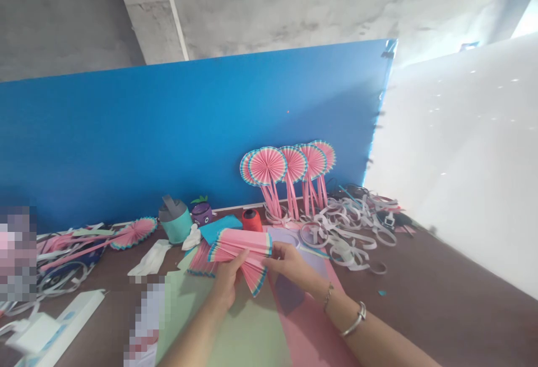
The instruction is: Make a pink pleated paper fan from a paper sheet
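Above the paper sheets [235, 328], a pleated fan [241, 252] is pinched shut between the left hand [227, 283] and right hand [290, 263]; bare table [420, 300] is left open rightward, strips [348, 232] beyond.

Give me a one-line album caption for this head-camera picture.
Two hands, left hand and right hand, spread a pink pleated paper fan.

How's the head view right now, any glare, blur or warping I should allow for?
Head view: strong glare washes out the white panel at right and the top right corner; the pleated pink paper fan between the left hand and right hand is evenly lit and fairly sharp; wide-angle warping tilts the blue partition; pixelated patches mask spots at lower left.
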`<state>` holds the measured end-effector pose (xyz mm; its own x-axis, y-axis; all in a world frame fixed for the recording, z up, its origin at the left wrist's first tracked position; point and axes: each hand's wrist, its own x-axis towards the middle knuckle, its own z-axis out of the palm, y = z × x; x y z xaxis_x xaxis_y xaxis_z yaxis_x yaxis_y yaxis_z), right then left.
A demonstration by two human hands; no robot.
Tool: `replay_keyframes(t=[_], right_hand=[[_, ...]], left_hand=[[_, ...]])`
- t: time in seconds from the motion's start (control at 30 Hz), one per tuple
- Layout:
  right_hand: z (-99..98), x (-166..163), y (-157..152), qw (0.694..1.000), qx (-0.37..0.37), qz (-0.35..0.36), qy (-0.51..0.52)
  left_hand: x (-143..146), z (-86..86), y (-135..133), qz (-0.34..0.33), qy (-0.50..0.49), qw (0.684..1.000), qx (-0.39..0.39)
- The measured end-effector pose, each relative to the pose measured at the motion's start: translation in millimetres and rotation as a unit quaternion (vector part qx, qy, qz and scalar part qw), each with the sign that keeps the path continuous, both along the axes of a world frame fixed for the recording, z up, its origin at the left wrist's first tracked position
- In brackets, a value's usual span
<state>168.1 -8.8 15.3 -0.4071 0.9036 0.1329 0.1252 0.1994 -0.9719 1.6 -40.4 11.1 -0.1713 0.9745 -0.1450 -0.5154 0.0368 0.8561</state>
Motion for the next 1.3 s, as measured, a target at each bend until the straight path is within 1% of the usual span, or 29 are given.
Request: replay_keyframes(t=[0.1,0.2,0.3,0.47,0.6,0.67,0.73,0.87,1.03,1.17,1.3], right_hand=[[-0.5,-1,-1,0.995,0.069,-0.058,-0.049],[-1.6,-3,-1,0.992,0.081,-0.082,-0.057],[-3.0,-5,-1,0.994,0.052,-0.086,-0.051],[-4.0,-4,2,0.997,0.001,-0.077,-0.011],[-2.0,-2,4,0.995,-0.034,-0.088,0.036],[-1.3,-2,4,0.994,-0.049,-0.085,0.050],[-1.9,-1,5,0.994,-0.056,-0.074,0.058],[-7.1,-1,6,0.994,-0.056,-0.050,0.080],[-11.5,-1,6,0.997,-0.035,-0.017,0.064],[-9.3,-1,5,0.996,-0.041,0.013,0.082],[-4.1,0,2,0.996,-0.051,0.012,0.079]], left_hand=[[-1,-2.4,1,0.011,0.007,1.000,-0.002],[-2,-2.9,2,0.026,0.011,1.000,0.011],[-1,-0.9,2,0.014,0.005,1.000,0.010],[1,2.1,-1,0.004,0.007,1.000,0.012],[0,-2.1,0,-0.038,0.020,0.999,0.029],[-2,-5.0,1,-0.050,0.022,0.998,0.032],[-2,-6.4,2,-0.046,0.022,0.998,0.029],[-2,-3.8,1,-0.028,0.020,0.999,0.020],[1,-0.5,0,0.004,0.002,1.000,-0.003],[1,-2.7,3,0.024,0.000,1.000,0.004],[0,-3.1,3,0.023,0.003,1.000,0.002]])
